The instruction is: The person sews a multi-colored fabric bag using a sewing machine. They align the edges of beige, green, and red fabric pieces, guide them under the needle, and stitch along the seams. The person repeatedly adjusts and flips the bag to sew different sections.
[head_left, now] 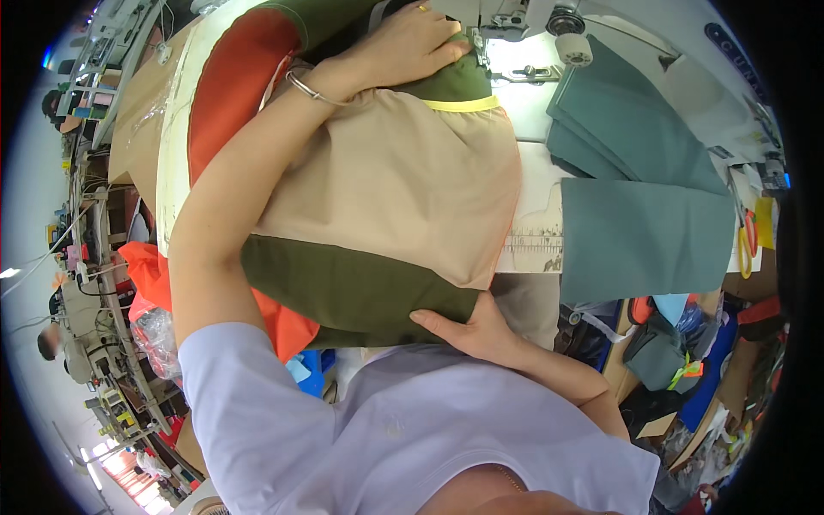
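Observation:
A sewn cloth piece in beige [403,180], dark olive green [360,287] and orange-red [236,86] panels lies across the sewing machine bed, with a narrow yellow strip [463,105] along one seam. At the top, my left hand [408,45] rests on the cloth with fingers stretched toward the presser foot [482,56], pressing its olive part down just left of it. Nearer my body, my right hand [481,330] pinches the olive edge, thumb on top and the other fingers hidden beneath. A bangle [313,90] circles my left wrist.
Grey-green cut fabric pieces [648,240] are stacked right of the machine bed [532,215]. Orange-handled scissors [748,245] lie at the far right. Bags and cloth [661,352] fill the lower right. A cardboard sheet [142,129] and other workstations are on the left.

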`<state>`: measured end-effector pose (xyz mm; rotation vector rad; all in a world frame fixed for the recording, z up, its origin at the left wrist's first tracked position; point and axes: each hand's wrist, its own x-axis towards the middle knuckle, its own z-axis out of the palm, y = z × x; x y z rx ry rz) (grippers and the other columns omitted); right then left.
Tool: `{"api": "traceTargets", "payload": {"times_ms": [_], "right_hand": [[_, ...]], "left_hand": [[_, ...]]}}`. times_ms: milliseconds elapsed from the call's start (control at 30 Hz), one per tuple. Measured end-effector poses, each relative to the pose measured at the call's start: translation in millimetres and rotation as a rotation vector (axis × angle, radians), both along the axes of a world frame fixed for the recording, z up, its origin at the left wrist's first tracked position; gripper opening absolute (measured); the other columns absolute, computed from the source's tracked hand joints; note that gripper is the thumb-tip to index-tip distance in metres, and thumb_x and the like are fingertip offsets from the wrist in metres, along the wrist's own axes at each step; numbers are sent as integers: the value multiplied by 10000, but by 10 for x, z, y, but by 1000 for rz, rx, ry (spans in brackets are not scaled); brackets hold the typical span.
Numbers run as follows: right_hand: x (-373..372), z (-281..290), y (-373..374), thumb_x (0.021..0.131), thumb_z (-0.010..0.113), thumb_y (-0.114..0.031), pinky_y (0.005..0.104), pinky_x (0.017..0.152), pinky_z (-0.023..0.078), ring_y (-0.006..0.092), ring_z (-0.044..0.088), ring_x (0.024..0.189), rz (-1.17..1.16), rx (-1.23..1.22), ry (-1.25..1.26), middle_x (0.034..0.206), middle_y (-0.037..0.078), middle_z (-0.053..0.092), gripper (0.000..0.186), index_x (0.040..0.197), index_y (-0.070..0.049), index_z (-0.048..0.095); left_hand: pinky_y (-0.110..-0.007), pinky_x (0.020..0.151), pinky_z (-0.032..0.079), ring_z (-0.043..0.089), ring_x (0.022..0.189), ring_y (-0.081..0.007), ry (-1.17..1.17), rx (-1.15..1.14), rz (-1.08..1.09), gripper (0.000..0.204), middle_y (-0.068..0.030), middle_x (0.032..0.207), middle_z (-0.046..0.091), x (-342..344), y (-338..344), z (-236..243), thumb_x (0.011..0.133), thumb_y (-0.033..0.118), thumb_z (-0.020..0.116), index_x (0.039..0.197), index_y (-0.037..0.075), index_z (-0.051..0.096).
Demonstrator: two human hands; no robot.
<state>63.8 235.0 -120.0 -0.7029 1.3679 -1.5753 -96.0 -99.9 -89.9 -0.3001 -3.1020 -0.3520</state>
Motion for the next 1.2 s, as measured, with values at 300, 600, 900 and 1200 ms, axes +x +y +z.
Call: {"api": "traceTargets", "payload": {"times_ms": [300, 600, 900, 1200], "right_hand": [[49, 120, -42, 832, 805, -79, 339, 729, 577, 257, 738, 777, -68, -22, 455, 900, 126, 761, 198, 981, 28, 731], [69, 157, 45, 867, 792, -131, 350, 565, 531, 266, 681, 582, -37, -69, 499, 735, 123, 716, 179, 886, 29, 714], [103, -107, 104, 886, 778, -235, 398, 505, 503, 312, 640, 522, -110, 8, 535, 653, 150, 665, 283, 807, 23, 691], [148, -43, 146, 876, 786, -227, 384, 561, 547, 320, 697, 604, -51, -31, 446, 726, 165, 708, 257, 902, 20, 723]], "left_hand": [[-451, 1056, 452, 615, 1199, -326, 131, -38, 56, 406, -142, 1297, 652, 1070, 1052, 622, 912, 234, 666, 1255, 18, 644], [-473, 1111, 397, 557, 1264, -295, 333, -27, -105, 444, -98, 1406, 586, 1187, 654, 306, 924, 129, 659, 1357, 72, 584], [-446, 992, 490, 570, 1210, -343, 392, 113, 2, 383, -122, 1318, 629, 995, 748, 253, 891, 163, 695, 1252, 43, 650], [-484, 1065, 443, 532, 1275, -380, 422, 52, 3, 427, -136, 1374, 582, 1113, 846, 194, 901, 180, 685, 1303, 64, 601]]}}
